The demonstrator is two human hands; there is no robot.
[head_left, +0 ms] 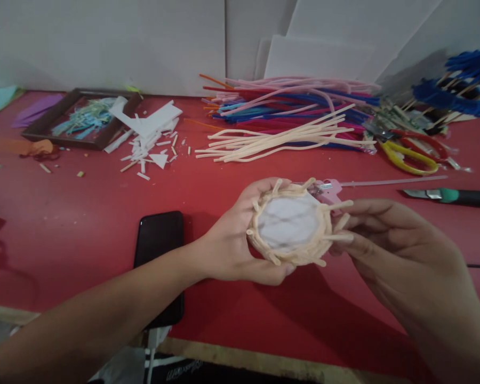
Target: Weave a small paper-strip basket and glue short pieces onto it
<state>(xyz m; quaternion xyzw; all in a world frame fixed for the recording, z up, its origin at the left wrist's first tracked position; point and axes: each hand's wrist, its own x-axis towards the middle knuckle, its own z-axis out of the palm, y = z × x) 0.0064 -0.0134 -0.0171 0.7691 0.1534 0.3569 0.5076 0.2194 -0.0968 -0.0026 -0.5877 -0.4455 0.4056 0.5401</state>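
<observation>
A small round basket (pixel 327 226) of cream pipe cleaners, with a white disc (pixel 290 221) filling its middle, is held above the red table. Short pipe-cleaner ends stick out all around its rim. My left hand (pixel 240 240) wraps around its left side, thumb below and fingers behind. On the right side, my right hand (pixel 400 256) pinches a cream pipe-cleaner end (pixel 340 237) between thumb and forefinger. Its other fingers curl behind, partly hidden. Just beyond the basket lies a pink tool (pixel 331 188), partly covered; its kind is unclear.
Cream pipe cleaners (pixel 280 143) lie before a pile of coloured ones (pixel 296 101). Yellow-handled scissors (pixel 408 158) and a utility knife (pixel 452 196) are at the right. A phone (pixel 160 234) lies under my left forearm. White scraps (pixel 152 128) and a dark tray (pixel 104 140) sit back left.
</observation>
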